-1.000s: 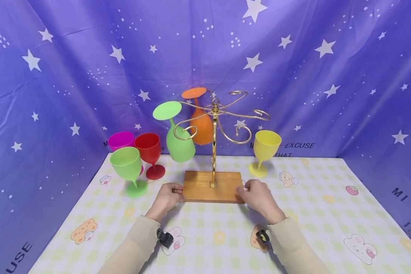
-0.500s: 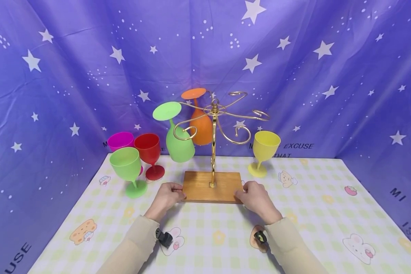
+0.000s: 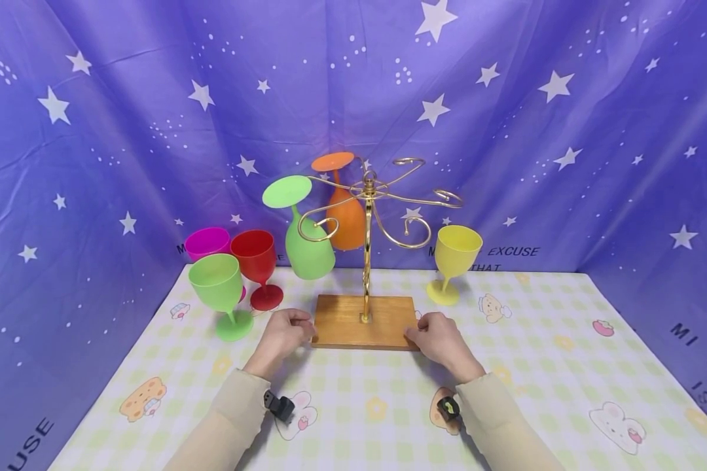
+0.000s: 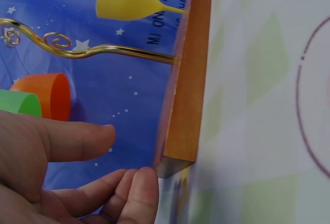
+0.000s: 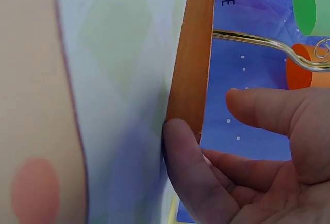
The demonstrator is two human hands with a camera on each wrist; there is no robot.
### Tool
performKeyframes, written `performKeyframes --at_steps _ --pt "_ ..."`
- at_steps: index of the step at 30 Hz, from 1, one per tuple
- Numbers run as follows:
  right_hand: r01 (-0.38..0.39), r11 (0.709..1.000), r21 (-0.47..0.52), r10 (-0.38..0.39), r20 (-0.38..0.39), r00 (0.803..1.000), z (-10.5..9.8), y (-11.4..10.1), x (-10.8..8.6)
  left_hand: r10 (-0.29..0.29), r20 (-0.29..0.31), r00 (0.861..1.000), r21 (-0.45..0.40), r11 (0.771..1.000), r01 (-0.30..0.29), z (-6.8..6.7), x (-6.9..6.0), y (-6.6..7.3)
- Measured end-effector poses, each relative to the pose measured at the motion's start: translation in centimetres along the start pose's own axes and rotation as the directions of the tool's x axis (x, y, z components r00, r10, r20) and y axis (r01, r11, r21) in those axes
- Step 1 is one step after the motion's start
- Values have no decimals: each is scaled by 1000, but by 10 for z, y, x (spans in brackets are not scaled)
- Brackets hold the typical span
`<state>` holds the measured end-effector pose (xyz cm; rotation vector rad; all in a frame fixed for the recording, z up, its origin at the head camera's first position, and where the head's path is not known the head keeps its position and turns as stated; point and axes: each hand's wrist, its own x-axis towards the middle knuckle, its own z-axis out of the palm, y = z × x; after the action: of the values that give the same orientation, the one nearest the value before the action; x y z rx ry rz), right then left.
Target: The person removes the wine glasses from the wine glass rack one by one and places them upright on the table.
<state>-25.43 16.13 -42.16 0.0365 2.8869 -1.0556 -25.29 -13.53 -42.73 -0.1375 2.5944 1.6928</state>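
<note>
A gold wire stand with curled arms rises from a wooden base [image 3: 365,333]. My left hand [image 3: 279,340] is just beside the base's left end; in the left wrist view its thumb stands apart from its relaxed fingers [image 4: 142,193], with nothing between. At the right end, my right hand [image 3: 446,343] touches the base with a fingertip, while in the right wrist view its thumb is raised off the wood [image 5: 188,69]. A green goblet [image 3: 309,252] and an orange goblet [image 3: 346,219] hang upside down from the stand's left side.
Upright at the left stand a magenta goblet [image 3: 206,242], a red goblet [image 3: 254,255] and a second green goblet [image 3: 217,281]. A yellow goblet [image 3: 457,252] stands upright at the back right. Starry blue cloth [image 3: 353,85] encloses the checked tabletop [image 3: 377,432].
My left hand has drawn slightly left, away from the base. The right hand and the base shifted slightly left in view earlier, and the goblets keep their places.
</note>
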Motion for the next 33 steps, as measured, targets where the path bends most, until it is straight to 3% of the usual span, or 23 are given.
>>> performKeyframes --at_steps 18,23,29,33 --pt "-1 1000 -11 1 2 1000 1 5 4 115 -84 990 33 993 -112 -14 -6 20" --pt "-9 1000 -6 9 8 1000 1 5 5 114 -87 990 15 993 -113 -18 -11 30" --pt "-86 993 80 84 32 996 -1 7 9 132 -95 987 -13 991 -134 -20 -14 37" --pt "-131 972 195 120 66 991 -1 10 11 130 -99 987 -17 991 -133 -22 -15 39"
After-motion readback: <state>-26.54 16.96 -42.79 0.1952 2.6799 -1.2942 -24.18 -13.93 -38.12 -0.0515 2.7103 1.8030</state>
